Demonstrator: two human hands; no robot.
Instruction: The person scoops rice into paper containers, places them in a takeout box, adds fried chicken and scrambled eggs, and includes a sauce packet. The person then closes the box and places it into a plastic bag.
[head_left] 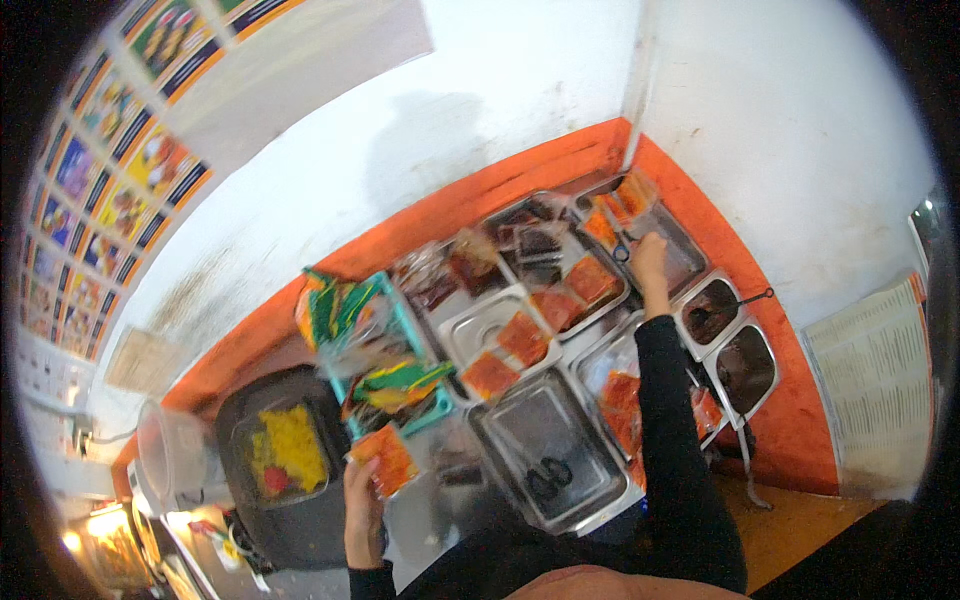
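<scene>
My left hand (362, 500) is closed on the edge of a clear packet of orange-red food (396, 460), held over the metal counter beside a turquoise basket (440, 408). My right hand (648, 258) reaches to the far right, over a metal tray (684, 240). Its fingers look closed around a tool with a dark ring handle (622, 252), perhaps scissors; blur hides the rest of it. Just beyond lie more orange packets (634, 195). Nearer me, a shallow steel tray (515, 420) has dark loops (548, 478) lying in it.
Several steel pans hold red and dark brown packets (490, 375). Two small pans of dark sauce (748, 370) stand at the right, one with a ladle (755, 296). A black tray (240, 500) with yellow food (290, 445) and a clear tub (175, 445) are at left. Walls rise behind.
</scene>
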